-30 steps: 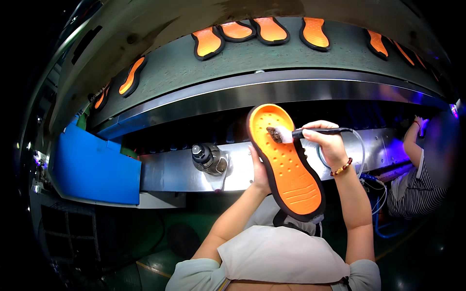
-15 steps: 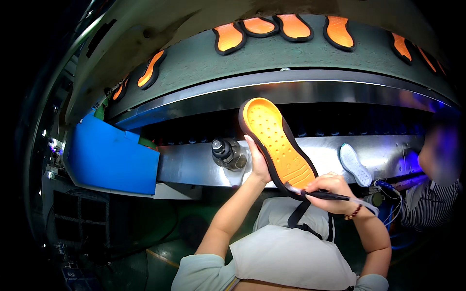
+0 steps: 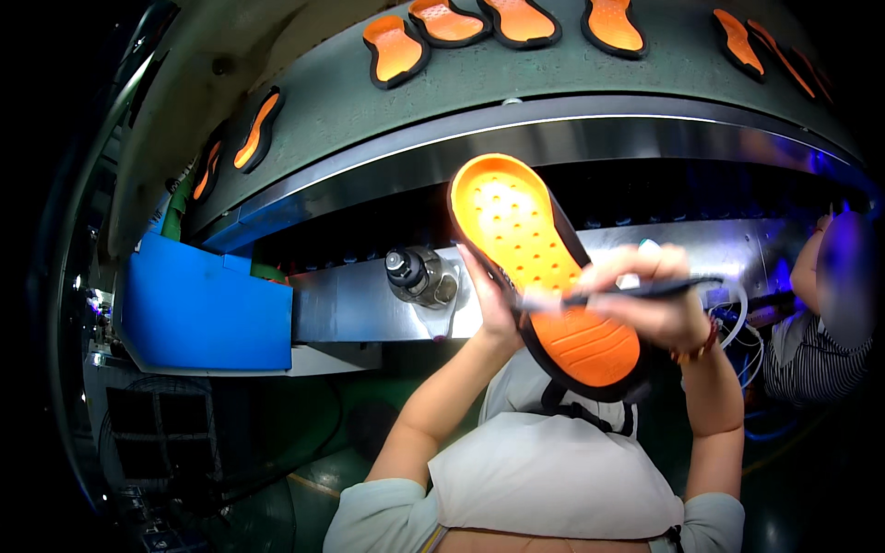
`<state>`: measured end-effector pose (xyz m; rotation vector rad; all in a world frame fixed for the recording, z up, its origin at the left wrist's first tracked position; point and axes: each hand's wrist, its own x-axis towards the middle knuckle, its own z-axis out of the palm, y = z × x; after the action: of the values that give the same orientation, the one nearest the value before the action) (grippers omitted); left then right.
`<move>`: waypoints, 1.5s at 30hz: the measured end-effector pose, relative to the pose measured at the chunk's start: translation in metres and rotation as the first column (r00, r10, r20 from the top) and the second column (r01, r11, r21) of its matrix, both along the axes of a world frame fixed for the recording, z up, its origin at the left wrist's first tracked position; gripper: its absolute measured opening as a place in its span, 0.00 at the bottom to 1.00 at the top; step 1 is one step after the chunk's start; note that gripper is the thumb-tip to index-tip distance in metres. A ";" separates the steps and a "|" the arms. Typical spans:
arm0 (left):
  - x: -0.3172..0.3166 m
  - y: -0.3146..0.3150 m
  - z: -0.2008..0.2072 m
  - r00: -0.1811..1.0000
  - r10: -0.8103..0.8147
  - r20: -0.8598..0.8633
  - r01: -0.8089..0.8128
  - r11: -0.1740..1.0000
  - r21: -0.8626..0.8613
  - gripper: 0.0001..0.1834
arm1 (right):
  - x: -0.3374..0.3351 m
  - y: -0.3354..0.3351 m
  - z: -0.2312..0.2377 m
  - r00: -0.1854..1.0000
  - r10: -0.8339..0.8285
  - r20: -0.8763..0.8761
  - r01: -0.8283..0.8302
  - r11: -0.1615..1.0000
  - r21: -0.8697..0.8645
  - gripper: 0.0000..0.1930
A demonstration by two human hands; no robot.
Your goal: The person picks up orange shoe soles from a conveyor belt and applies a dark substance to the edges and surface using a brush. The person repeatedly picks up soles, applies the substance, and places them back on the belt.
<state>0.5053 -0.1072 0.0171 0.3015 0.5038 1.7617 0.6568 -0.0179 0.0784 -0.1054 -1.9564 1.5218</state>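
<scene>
My left hand (image 3: 493,300) is closed around the left edge of a shoe sole (image 3: 590,350), orange inside with a black rim, held tilted over the metal ledge. Rows of small dimples and curved grooves mark its inner face. In my right hand (image 3: 659,309) is a brush (image 3: 573,300) with a black handle, lying across the middle of the sole. Motion blurs the brush tip, so I cannot tell whether it touches the surface. A clear bottle (image 3: 433,288) with a black top stands on the ledge, left of my left hand.
Several orange-and-black soles (image 3: 396,53) lie on the green conveyor belt (image 3: 442,106), behind a metal rail (image 3: 406,152). A blue box-shaped housing (image 3: 207,304) stands at the left. On the right are cables (image 3: 742,323) and another person's striped sleeve (image 3: 816,359).
The brush has moved from the near end of the sole up to its middle. My right hand now mostly covers the pale sole on the ledge. The view has shifted slightly.
</scene>
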 end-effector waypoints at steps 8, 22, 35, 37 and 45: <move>-0.017 0.011 0.002 0.990 0.128 -0.062 -0.128 0.992 0.007 0.45 | 0.015 -0.011 0.006 0.991 0.115 0.062 -0.110 0.991 -0.082 0.06; -0.044 0.017 0.023 0.982 0.129 -0.136 -0.115 0.988 0.106 0.40 | 0.050 -0.022 -0.019 0.985 0.029 0.168 -0.073 0.963 0.261 0.10; -0.046 0.033 0.063 0.987 0.051 -0.156 -0.034 0.994 0.107 0.37 | 0.069 -0.004 -0.037 0.996 0.075 -0.039 -0.081 0.980 -0.180 0.09; -0.049 0.037 0.066 0.994 -0.104 0.018 0.099 0.975 0.201 0.37 | 0.063 -0.008 -0.037 0.998 0.025 -0.062 -0.046 0.927 -0.372 0.09; 0.011 -0.007 0.013 0.982 -0.175 -0.077 0.191 0.915 0.356 0.45 | 0.032 -0.047 -0.030 0.995 -0.092 -0.045 0.070 0.930 -0.361 0.09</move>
<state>0.5159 -0.1137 0.0300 0.6284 0.1686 1.6599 0.6884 -0.0648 0.0489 -0.2889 -1.5864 1.7905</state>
